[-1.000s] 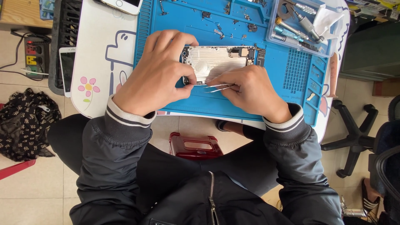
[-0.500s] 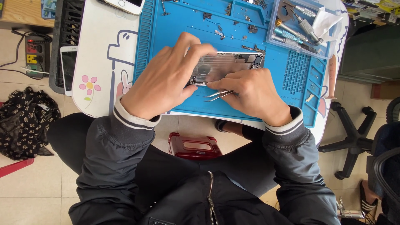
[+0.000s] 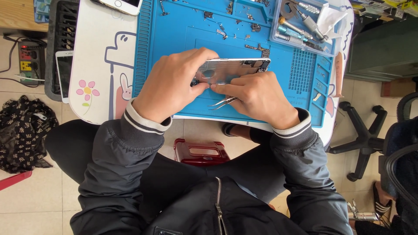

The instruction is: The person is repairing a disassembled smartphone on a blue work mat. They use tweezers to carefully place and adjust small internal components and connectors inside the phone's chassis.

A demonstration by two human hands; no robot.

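The left hand is curled over the near left end of a flat, silvery metal phone housing, its fingers bent and clamped around the edge, thumb tip pressed toward the middle. The right hand meets it from the other side: its fingers are closed onto the housing's near edge, and a pair of thin steel tweezers is tucked under the palm, tips pointing left, just this side of the housing. Whether the tweezers are pinched or only resting there cannot be told.

The housing is tilted up off the blue silicone work mat, its shiny inner face showing dark small parts along the far right end. It sits at the middle of the mat, which lies on the white cartoon-printed bench. At the mat's far right corner stands a clear plastic tray of tools; small screws and brackets are scattered along the mat's far edge. A white phone lies beyond the mat's far left corner.
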